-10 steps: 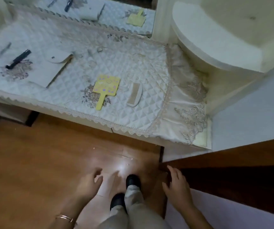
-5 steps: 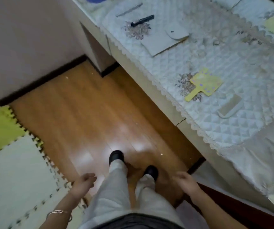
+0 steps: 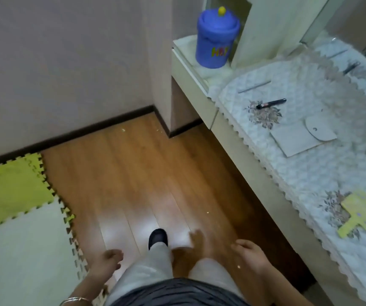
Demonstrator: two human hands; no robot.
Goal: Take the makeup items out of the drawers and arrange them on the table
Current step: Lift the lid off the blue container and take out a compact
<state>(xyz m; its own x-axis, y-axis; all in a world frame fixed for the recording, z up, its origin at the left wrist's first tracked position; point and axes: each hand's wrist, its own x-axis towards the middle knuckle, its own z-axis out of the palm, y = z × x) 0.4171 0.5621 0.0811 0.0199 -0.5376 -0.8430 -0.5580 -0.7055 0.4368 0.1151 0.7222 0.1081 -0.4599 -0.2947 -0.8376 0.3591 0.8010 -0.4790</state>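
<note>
since half a second back the view has swung further left: blue canister now fully in frame at the far end of the table, the pale comb has left the frame, and only one shoe shows ahead instead of two. both hands stayed low beside the legs.

left hand: fingers loosely curled inward, holding nothing. right hand: fingers relaxed and slightly spread, also holding nothing. right hand somewhat blurred.

items already out on the quilted cloth: black liner pen, thin silver stick beyond it, white board with a rounded white piece lying on it, and yellow paddle nearest the person, handle pointing toward the table edge. all lie apart from one another except board and rounded piece.

key relation: the table front runs diagonally from upper left to lower right, on the person's right. a seam in the front panel below the canister suggests drawer fronts, all closed; no handle can be made out. the right hand is the nearer one, close to the front panel; the left hangs over the floor by the foam mats, well apart from it.

judgement: between drawers, task partly done. next reach is likely forward and rightward with the right hand, toward the far-end drawer.
</note>
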